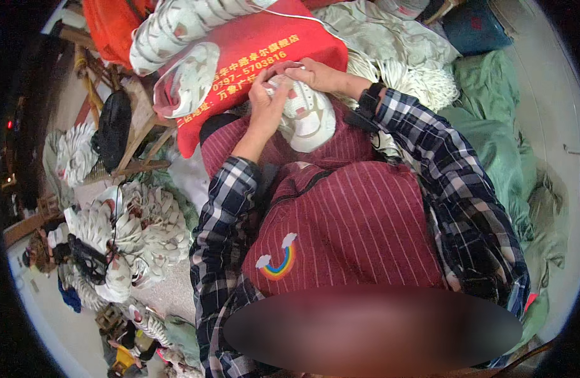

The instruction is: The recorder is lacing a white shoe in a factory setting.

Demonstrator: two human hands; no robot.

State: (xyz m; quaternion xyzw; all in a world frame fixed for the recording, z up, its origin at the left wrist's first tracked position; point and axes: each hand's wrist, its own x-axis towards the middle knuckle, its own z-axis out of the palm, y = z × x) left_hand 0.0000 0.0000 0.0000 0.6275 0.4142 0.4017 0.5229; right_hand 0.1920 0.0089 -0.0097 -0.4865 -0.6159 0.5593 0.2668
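Over my lap I hold a white shoe upper (312, 131) with a pinkish-red patch and a row of eyelets along its opening. My left hand (266, 104) is closed round its left side, thumb lying across the front. At the far end of the upper, my right hand (318, 75) pinches the edge, close to the left fingertips. Whether a lace end is between the fingers is hidden. Another white upper with a pink lining (192, 82) lies just left of my hands on a red printed bag (239, 94).
Nested white uppers (176, 38) lie beyond the bag. A bundle of white laces (422, 82) is to the right, beside green cloth sacks (491, 113). Left of me are a wooden stool (142, 148), a black bag (113, 129) and large heaps of uppers (145, 220).
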